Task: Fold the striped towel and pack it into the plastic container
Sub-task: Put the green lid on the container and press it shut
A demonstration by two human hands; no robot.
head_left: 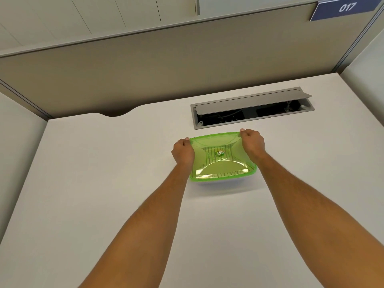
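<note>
Left hand and right hand, each with fingers curled, gripping the far corners of the green lid: the left at the far-left corner, the right at the far-right corner, thumbs lying on the lid's upper face. Both forearms run from the near edge of the view toward the lid, bare to the frame's lower border.

The lid, translucent green with a raised central panel and a small label at its middle, sits on top of the plastic container, of which only a pale strip shows under the lid's near rim. Whether the lid is fully seated all round cannot be told. The striped towel lies inside, seen through the lid as fine dark stripes on a light ground.

The container stands on the white table, somewhat right of the middle and nearer the far edge than the near one. Just beyond it, close to the far edge, a grey cable hatch is set into the tabletop, its flap raised and dark cabling visible within. A beige partition borders the table's far edge, bearing at its upper right a blue plate marked 017.
</note>
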